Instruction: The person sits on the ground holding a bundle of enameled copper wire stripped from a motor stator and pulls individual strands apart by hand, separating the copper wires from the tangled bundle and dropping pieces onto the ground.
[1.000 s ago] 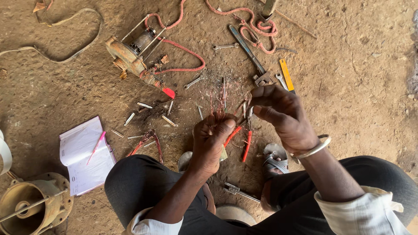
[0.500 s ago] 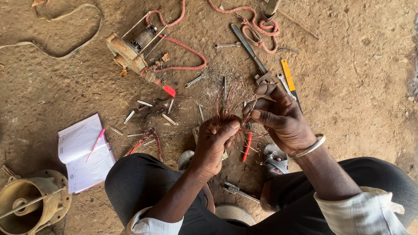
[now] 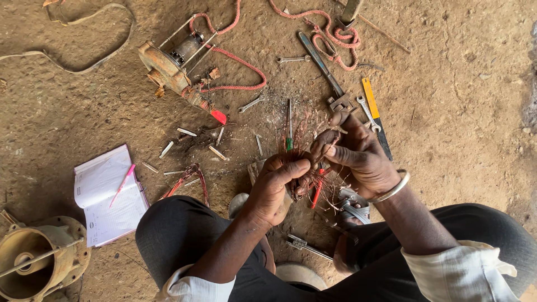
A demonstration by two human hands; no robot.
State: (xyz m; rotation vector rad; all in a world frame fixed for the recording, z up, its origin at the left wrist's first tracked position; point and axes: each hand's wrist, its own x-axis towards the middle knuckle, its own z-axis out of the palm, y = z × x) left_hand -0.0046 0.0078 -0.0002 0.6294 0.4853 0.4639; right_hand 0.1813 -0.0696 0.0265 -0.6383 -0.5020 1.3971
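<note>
Wire [image 3: 306,168], thin, coppery and tangled into a springy bundle, sits between our two hands just above the dirt floor [image 3: 458,100]. Our left hand [image 3: 272,190] curls around the lower side of the bundle, thumb laid across the strands, holding them. Our right hand [image 3: 358,156] closes on the upper right side, fingertips pinched on a few strands; a smooth metal bangle [image 3: 392,189] rings its wrist. Loose reddish strands fan out from the tangle toward a green-handled screwdriver [image 3: 288,126] lying just beyond it. A red-handled tool [image 3: 317,190] pokes out below the bundle, though we cannot tell what kind. Further off lie a long grey pipe wrench [image 3: 324,70], a small spanner [image 3: 250,104], a coiled red rope [image 3: 335,33] with a rough weave, and a rusty motor part [image 3: 168,64]. To the left, well apart, an open notebook [image 3: 106,196] carries a pink pen [image 3: 124,182], beside a round brassy housing [image 3: 33,257].
</note>
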